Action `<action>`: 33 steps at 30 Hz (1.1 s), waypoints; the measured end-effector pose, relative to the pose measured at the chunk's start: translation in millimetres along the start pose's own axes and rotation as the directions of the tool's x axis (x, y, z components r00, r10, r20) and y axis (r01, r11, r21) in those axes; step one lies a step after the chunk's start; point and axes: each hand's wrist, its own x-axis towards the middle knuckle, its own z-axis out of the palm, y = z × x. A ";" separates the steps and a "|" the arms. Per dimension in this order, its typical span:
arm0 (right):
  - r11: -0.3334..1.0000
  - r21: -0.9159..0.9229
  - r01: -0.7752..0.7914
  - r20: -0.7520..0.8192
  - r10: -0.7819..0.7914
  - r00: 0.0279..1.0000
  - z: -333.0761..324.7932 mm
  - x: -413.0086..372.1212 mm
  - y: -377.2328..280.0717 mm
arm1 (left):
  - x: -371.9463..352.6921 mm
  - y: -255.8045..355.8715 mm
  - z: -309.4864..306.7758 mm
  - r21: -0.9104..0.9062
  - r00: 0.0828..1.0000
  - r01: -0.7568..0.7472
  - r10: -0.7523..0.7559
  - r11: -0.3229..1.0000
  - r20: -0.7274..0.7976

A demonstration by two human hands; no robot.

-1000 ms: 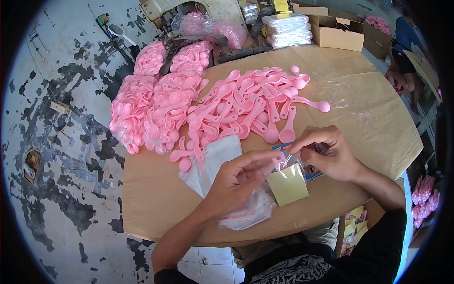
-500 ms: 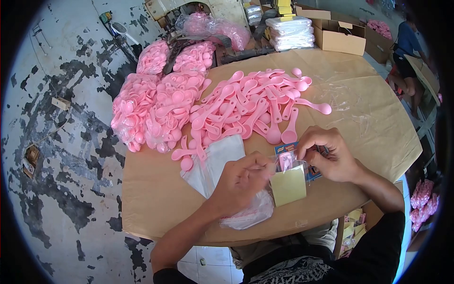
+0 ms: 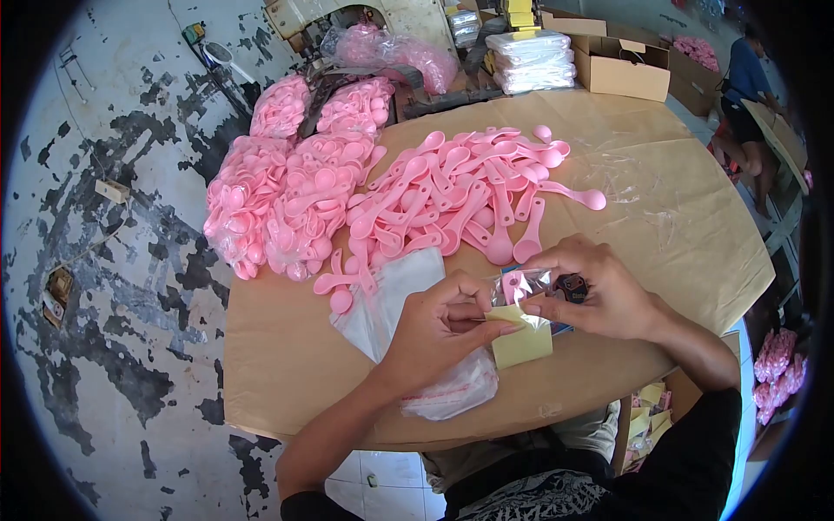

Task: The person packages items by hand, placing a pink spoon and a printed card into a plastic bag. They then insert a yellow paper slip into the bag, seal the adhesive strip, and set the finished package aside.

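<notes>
Bagged spoons (image 3: pixel 261 200): pink, packed in clear bags, heaped at the table's left edge.
Loose spoons (image 3: pixel 460 195): a pink spread on the brown paper, just beyond both hands.
Flat bags (image 3: pixel 387 300): a clear stack lying under the left wrist.
Left hand (image 3: pixel 434 334): thumb and fingertips pinched tight on the clear pouch (image 3: pixel 534 282), at its lower left.
Yellow sachet (image 3: pixel 524 345): hangs below the fingers; it seems to sit inside the pouch, though glare makes that hard to tell.
Pink spoon (image 3: pixel 512 283): bowl visible inside the pouch, between the two hands.
Right hand (image 3: pixel 599 295): closed on the pouch's right end, held just above the table (image 3: pixel 686 243).
Cardboard box (image 3: pixel 621 65): far edge, open.
Person (image 3: pixel 747 91): seated well apart, far right.
</notes>
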 end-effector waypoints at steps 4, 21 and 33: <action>0.997 0.067 -0.035 0.004 0.034 0.999 -3.1 0.8 -3.9 | 1.1 3.2 -2.5 -0.013 1.000 0.011 -0.011 1.000 0.026; 0.829 -0.049 -0.557 0.139 0.558 0.818 -144.4 -167.1 -17.8 | -60.0 45.0 -111.2 0.923 0.934 0.355 -0.020 0.146 -0.356; 0.192 -0.493 -0.848 -0.238 0.909 0.344 -143.6 -513.0 151.0 | -29.8 15.7 -79.1 0.884 0.987 0.077 0.092 0.461 -0.134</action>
